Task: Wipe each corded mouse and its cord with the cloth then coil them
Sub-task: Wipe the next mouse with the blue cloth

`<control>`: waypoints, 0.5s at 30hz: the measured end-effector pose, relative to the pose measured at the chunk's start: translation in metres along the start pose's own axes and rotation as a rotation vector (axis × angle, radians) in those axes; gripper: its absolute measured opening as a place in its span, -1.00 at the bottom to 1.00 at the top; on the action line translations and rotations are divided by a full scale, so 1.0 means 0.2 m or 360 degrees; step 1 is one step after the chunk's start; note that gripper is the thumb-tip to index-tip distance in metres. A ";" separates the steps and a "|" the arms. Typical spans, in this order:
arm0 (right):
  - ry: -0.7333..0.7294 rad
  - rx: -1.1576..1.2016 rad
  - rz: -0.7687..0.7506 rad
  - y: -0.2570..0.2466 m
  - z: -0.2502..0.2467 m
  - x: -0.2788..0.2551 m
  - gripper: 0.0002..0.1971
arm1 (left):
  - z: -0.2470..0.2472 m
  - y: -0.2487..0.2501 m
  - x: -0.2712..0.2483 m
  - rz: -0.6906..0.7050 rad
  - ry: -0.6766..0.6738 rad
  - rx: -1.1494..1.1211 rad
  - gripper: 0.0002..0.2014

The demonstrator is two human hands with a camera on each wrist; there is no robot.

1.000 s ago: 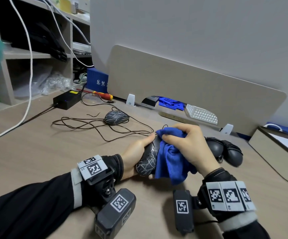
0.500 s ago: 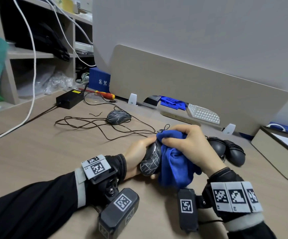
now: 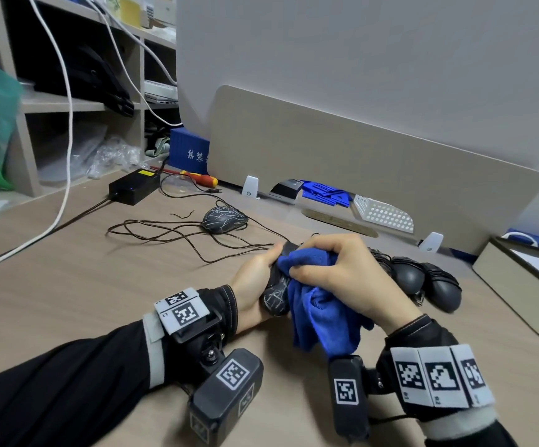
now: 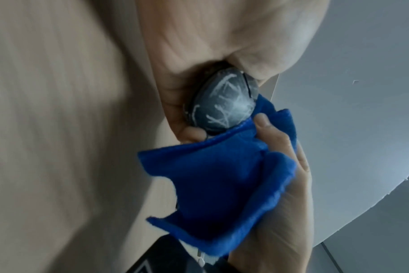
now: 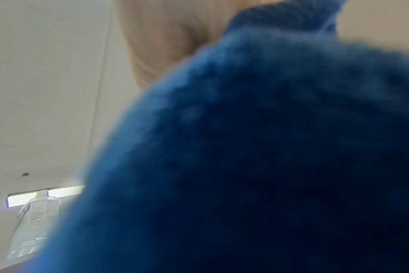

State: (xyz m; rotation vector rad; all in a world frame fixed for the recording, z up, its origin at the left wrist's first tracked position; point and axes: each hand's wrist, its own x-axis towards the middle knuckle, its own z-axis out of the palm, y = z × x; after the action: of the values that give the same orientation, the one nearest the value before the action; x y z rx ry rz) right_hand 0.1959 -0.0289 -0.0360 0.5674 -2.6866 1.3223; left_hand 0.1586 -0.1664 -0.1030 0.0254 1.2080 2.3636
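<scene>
Above wooden desk [image 3: 68, 301], left hand [image 3: 252, 279] grips patterned mouse [image 3: 274, 295]; right hand [image 3: 349, 279] clutches blue cloth [image 3: 323, 321] against it.

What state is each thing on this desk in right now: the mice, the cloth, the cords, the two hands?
Left hand: grips the patterned mouse.
Patterned mouse: held, partly cloth-covered.
Blue cloth: bunched in the right hand, against that mouse.
Second patterned mouse: on the desk, untouched.
Loose cord: uncoiled, sprawled.
Two dark mice: lying side by side, cords wrapped.
</scene>
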 end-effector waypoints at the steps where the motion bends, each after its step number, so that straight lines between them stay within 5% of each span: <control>1: -0.0015 0.0043 0.0012 -0.01 0.00 0.00 -0.78 | 0.00 0.01 -0.01 0.0003 0.0004 -0.0005 -0.49; 6: 0.0257 0.0000 0.0067 -0.03 0.03 0.09 -0.93 | 0.03 0.04 -0.03 0.0060 0.0027 -0.0155 -0.50; 11: -0.0135 -0.0126 0.0026 -0.12 0.08 0.19 -0.91 | -0.06 0.16 -0.01 0.0075 0.0140 -0.0384 -0.53; 15: -0.0010 -0.0043 0.0090 -0.12 0.13 0.27 -0.91 | -0.11 0.20 0.03 0.0213 0.0226 -0.0365 -0.52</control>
State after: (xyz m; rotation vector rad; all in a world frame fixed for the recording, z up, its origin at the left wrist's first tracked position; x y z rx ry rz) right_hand 0.1561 -0.0775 -0.0211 0.4967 -2.7405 1.2974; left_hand 0.1325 -0.2008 -0.0868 -0.1441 1.0180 2.6465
